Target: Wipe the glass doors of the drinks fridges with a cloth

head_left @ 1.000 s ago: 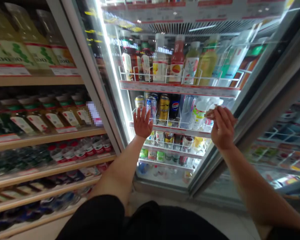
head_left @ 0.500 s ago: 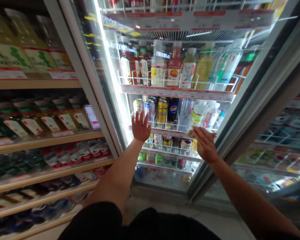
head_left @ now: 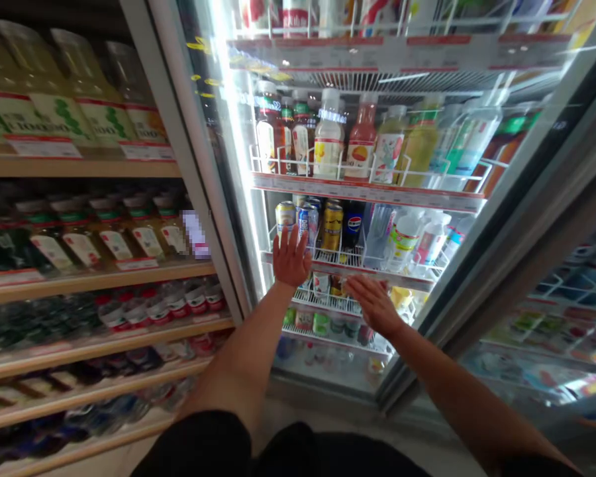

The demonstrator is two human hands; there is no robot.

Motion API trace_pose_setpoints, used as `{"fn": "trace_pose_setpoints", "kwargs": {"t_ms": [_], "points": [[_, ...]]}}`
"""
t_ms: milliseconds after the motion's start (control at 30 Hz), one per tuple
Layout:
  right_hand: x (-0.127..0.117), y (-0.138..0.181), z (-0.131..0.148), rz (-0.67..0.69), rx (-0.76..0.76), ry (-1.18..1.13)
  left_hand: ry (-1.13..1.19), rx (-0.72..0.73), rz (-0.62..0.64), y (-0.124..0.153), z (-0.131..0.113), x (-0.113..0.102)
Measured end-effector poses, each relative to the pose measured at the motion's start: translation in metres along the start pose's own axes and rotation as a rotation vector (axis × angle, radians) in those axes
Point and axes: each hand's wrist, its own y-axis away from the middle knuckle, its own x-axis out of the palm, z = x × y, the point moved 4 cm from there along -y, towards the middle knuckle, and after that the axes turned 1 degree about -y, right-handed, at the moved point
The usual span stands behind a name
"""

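A closed glass door (head_left: 322,364) of a lit drinks cooler stands in front of me. My left hand (head_left: 291,260) is spread flat against the glass, fingers pointing up, with nothing in it. Behind its fingers show a blue can (head_left: 305,222) and a gold can (head_left: 332,226). Lower and to the right, my right hand (head_left: 375,305) presses against the same door, its fingers pointing left. Under its palm and fingertips is a small brownish cloth (head_left: 344,285), mostly covered by the hand.
Inside the cooler, bottles (head_left: 328,136) and cans stand on wire shelves. At the left, open wooden shelves (head_left: 79,285) carry rows of bottles. A metal door frame (head_left: 457,278) slants along the right side, with another glass-fronted cooler (head_left: 551,298) beyond it.
My right hand has slid left and a little down across the glass with the cloth. My left hand keeps its place on the door, while the whole view has shifted slightly.
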Motion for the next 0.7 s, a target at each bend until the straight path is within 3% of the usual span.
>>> {"fn": "trace_pose_setpoints", "kwargs": {"t_ms": [100,267,467,700], "points": [[0.012,-0.009,0.011,0.071,-0.041,-0.048,0.001,-0.010,0.022,0.000,0.001,0.001],[0.020,-0.038,0.013,-0.009,0.039,-0.038,0.014,-0.024,0.041,0.002,0.002,0.002],[0.051,-0.041,0.037,0.057,-0.122,-0.064,0.013,0.014,-0.006,0.000,0.000,-0.002],[0.058,-0.061,0.038,0.046,-0.016,-0.102,-0.009,0.038,-0.066,-0.001,-0.001,-0.004]]}}
